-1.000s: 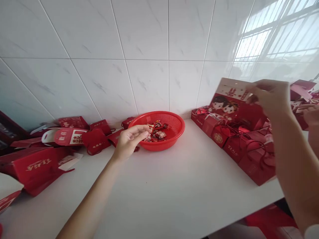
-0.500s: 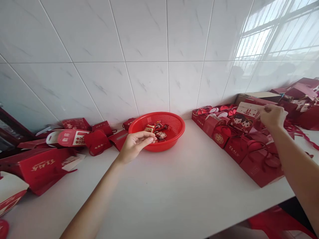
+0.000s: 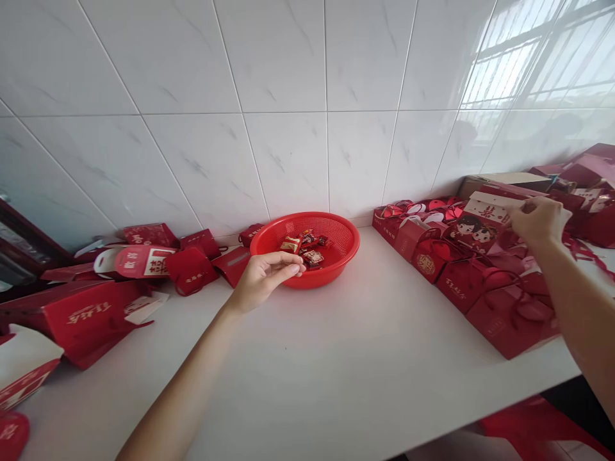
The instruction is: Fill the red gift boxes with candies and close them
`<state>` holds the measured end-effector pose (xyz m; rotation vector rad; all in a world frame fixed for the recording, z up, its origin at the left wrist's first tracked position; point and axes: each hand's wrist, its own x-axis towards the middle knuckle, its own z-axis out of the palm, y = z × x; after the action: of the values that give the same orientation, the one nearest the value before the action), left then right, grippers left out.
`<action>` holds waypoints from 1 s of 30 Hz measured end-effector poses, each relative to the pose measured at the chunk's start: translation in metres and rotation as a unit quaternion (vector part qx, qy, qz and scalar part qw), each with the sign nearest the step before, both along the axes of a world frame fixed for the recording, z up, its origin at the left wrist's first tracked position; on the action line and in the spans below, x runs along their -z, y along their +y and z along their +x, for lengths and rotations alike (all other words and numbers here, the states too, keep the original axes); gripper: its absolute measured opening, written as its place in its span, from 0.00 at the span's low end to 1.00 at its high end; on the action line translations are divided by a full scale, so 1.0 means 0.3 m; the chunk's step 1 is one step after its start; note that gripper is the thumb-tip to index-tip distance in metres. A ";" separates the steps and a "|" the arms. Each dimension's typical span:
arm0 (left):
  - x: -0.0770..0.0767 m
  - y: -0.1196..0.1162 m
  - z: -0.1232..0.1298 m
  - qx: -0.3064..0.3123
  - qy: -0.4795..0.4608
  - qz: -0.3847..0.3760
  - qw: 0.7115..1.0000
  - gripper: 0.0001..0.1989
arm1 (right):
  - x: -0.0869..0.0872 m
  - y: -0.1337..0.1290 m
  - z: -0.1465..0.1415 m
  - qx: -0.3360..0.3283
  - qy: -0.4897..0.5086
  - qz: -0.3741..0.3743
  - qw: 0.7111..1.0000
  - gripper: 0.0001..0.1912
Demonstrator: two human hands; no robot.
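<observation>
A red perforated basket [image 3: 336,272] stands near the tiled wall, with several wrapped sweets [image 3: 313,257] inside. My left hand [image 3: 264,276] is at the basket's front left edge, thumb and fingertips pinched together; whatever they may hold is too small to make out. On the right, my right hand [image 3: 541,221] grips the upper right part of a red and white box [image 3: 473,232] printed with two cartoon figures. This box sits tilted among the rows of red gift boxes [image 3: 451,288], whose ribbon handles stick up.
More red boxes, some open, lie along the left side, including a large one [image 3: 91,314] with gold writing. A brown carton [image 3: 514,181] is at the back right. Below the table's front edge, a red stool [image 3: 533,426] shows.
The view has shifted slightly, so the basket and boxes appear a little higher and further right. Both hands keep nearly the same pose and place.
</observation>
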<state>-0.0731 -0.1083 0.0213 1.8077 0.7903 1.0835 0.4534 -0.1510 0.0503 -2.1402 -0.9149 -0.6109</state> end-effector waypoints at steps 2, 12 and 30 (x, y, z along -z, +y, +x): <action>0.002 0.001 -0.003 0.004 -0.002 0.000 1.000 0.14 | -0.035 -0.022 -0.061 0.046 0.081 -0.001 0.996 0.05; 0.060 0.020 0.026 0.050 -0.018 -0.029 0.998 0.13 | -0.017 -0.075 -0.540 -0.287 -0.022 0.100 0.953 0.06; -0.356 0.146 -0.433 -0.132 0.589 0.030 0.796 0.19 | 0.754 -0.426 -1.351 -0.872 -0.243 -0.038 0.422 0.17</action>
<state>-0.2030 -0.0644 0.1280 2.4104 1.7636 -0.0446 0.0482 -0.2789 -0.1759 0.0086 -2.6557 0.0693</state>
